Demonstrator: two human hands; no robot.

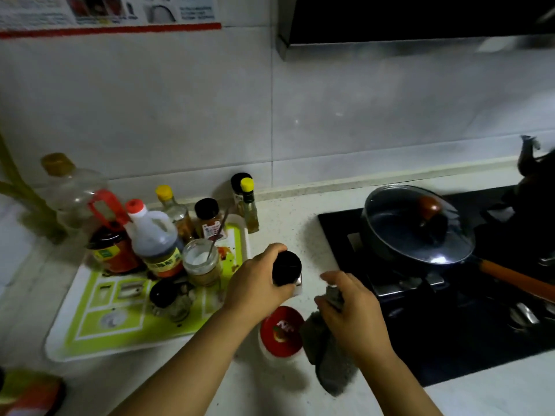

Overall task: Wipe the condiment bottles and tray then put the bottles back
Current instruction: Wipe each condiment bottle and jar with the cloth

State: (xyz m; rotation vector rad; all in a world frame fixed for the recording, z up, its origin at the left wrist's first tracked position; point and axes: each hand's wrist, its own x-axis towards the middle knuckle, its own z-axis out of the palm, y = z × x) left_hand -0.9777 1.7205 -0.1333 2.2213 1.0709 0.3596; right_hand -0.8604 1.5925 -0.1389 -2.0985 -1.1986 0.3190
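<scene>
The left hand (255,283) grips a black-capped bottle (286,267) from the side, fingers curled round it, holding it over the counter (288,223) just right of the tray (90,325). The right hand (348,313) clutches a grey cloth (324,355), which hangs down from the fist close beside the bottle but apart from it. Just below the left hand stands a red-lidded white jar (280,334) on the counter, between the two forearms.

On the green-and-white tray are about seven containers: a dark jar with a red handle (109,244), a white jug with a red cap (153,235), a yellow-capped bottle (172,208), a black-capped spice jar (208,219), an open glass jar (199,261) of white powder with a spoon (217,235) standing in it, and a black-lidded jar (169,298) nearer the front. The tray's bare front part shows dark spots and stains. Off the tray, by the wall, two slim bottles stand together, one yellow-capped (249,205), one black-capped (238,187). A large clear bottle (72,187) stands at the far left.

The counter is pale speckled stone against a wall of white tiles (180,100). To the right a black hob (450,310) carries one pan (417,232) with a glass lid and an orange handle; a dark kettle (534,181) sits behind it, under an extractor hood (420,22).
</scene>
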